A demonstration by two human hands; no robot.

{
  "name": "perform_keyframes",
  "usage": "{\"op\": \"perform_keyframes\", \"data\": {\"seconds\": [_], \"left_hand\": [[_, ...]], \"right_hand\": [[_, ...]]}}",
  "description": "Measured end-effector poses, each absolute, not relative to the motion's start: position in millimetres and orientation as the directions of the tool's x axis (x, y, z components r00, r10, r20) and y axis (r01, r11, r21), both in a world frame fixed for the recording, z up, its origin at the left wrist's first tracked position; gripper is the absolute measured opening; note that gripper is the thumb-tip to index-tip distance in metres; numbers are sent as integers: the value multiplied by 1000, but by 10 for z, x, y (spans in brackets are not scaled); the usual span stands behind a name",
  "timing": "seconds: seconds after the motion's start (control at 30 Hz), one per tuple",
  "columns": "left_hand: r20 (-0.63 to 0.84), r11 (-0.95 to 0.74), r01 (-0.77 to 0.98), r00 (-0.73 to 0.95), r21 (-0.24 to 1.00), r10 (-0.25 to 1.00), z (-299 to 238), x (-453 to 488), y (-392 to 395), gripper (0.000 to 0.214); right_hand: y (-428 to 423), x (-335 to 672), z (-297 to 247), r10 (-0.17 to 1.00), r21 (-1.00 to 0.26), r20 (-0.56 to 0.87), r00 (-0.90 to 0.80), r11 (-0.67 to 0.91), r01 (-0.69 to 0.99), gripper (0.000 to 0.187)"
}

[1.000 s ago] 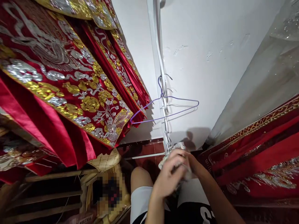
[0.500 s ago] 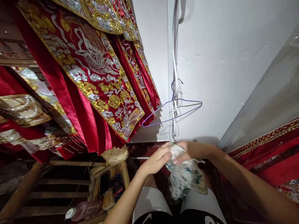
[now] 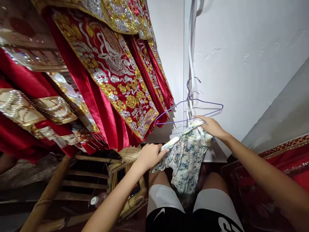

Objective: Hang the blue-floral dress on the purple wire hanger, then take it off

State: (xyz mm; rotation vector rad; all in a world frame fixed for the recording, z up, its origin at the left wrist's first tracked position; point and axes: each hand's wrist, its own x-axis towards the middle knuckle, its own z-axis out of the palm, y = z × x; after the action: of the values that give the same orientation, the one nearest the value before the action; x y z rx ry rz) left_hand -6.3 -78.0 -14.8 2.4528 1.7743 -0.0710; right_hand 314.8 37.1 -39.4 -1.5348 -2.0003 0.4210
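Note:
A light floral garment [image 3: 187,158], patterned in blue, green and yellow, is stretched between my two hands, its body hanging over my knees. My left hand [image 3: 152,155] pinches one end of its upper edge, thumb on top. Higher up, my right hand [image 3: 211,126] grips the other end of that edge. Just above the cloth, a purple wire hanger [image 3: 178,103] hangs by its hook from a white strap [image 3: 190,54] against the wall. Nothing hangs on the hanger. The fingers beneath the fabric are partly hidden.
At left hangs a red costume [image 3: 113,80] with gold and silver sequin embroidery. Below it stands a bamboo chair [image 3: 84,175], with a capped bottle [image 3: 96,200] near my left forearm. Red cloth [image 3: 285,158] under clear plastic lies at right. A white wall [image 3: 229,42] rises ahead.
The garment was bunched between my hands low over my lap. Now my hands are farther apart, the cloth is spread open, and my right hand has risen toward the hanger.

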Motion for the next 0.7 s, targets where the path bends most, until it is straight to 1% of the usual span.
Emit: {"op": "perform_keyframes", "data": {"seconds": [0.03,0.1,0.13,0.2,0.27,0.33,0.43,0.5,0.53,0.6,0.63,0.67,0.7], "left_hand": [[-144,-264,964,264,19,954,-141,-35,-782,52],[-179,-197,979,185,-48,966,-145,17,-758,43],[-169,-183,981,171,-59,971,-145,36,-732,37],[-96,-180,983,176,-38,980,-126,57,-663,30],[21,-217,976,216,26,976,-78,64,-581,27],[181,-311,942,286,124,941,-10,75,-498,22],[407,-518,806,388,285,827,97,132,-369,18],[501,-602,719,401,348,768,150,199,-268,17],[530,-618,693,389,370,753,167,237,-212,18],[558,-630,664,368,402,744,178,304,-96,33],[563,-636,654,367,410,740,175,327,-41,41],[568,-642,645,367,415,737,171,340,8,45],[572,-646,637,366,421,734,169,343,50,45]], "right_hand": [[355,3180,-414,948,-530,256,-191,303,792,57],[301,3269,-429,936,-474,285,-206,324,818,46],[269,3325,-430,930,-473,301,-209,336,814,41],[203,3451,-433,924,-524,316,-214,358,773,35],[145,3576,-435,927,-602,317,-200,360,712,32],[91,3662,-428,941,-678,298,-157,325,660,29],[-7,3649,-392,966,-772,237,-108,254,582,23],[-105,3540,-359,970,-810,203,-130,241,535,21],[-163,3471,-343,963,-817,211,-166,267,511,22],[-281,3353,-312,931,-804,270,-244,358,476,34],[-328,3324,-297,919,-790,299,-257,389,473,46],[-358,3325,-283,919,-780,319,-231,393,486,59],[-363,3360,-267,930,-775,333,-155,364,516,74]]}}
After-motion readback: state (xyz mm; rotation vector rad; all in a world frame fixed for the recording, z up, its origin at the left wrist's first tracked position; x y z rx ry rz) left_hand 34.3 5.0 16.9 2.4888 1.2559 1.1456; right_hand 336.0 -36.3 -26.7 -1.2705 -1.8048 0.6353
